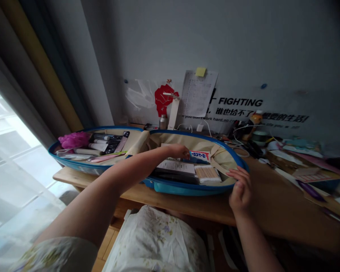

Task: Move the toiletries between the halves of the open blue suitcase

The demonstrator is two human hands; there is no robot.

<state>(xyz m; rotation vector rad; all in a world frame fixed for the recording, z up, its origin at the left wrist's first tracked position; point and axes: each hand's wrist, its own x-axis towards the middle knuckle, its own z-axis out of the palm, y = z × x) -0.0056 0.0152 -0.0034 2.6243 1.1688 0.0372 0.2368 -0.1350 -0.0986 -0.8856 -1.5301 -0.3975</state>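
A blue suitcase [184, 188] with a beige lining lies open on the wooden table. My left hand [180, 151] reaches into its right half, fingers closed at the left end of a small white, red and blue box [200, 156]. The box looks like a toothpaste carton. My right hand [240, 187] is at the right rim, its fingers bent over the edge and the beige strap end. Below my left hand lie a white printed packet [177, 167] and a clear pack of cotton swabs [208, 174].
The suitcase's left half holds a pink bath puff [74, 140], tubes and pouches. Behind it stand a silver bottle [163, 122] and a white lamp [173, 112]. Papers, cables and a purple pen-like object [311, 190] crowd the table's right side. A curtain [31, 56] hangs at the left.
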